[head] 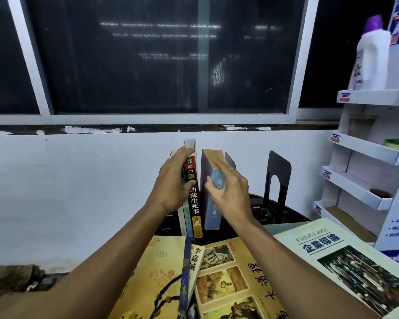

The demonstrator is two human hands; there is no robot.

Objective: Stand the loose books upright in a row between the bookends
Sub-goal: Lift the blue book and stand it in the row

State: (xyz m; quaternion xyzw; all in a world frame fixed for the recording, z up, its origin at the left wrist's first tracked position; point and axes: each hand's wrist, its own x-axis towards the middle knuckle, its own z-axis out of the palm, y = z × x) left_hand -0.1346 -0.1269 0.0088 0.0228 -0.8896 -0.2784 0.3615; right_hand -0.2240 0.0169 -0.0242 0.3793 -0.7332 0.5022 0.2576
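Observation:
Three books stand upright on a dark surface (288,216) by the white wall, the outer one a red-spined book (194,203). My left hand (172,184) grips this group, fingers on its left side and thumb across the red spine. A gap to the right, a blue book (211,210) stands upright. My right hand (228,189) touches it with spread, straight fingers, thumb on the spine. One black bookend (278,176) stands further right, apart from the blue book. Any left bookend is hidden. Several loose books lie in front, among them a yellow picture book (228,279) and a pale green book (346,259).
A yellow book with a branch painting (152,279) and a blue-spined book (185,272) lie at the near left. A white display rack (364,153) stands at the right with a white bottle (371,58) on top. A dark window fills the wall above.

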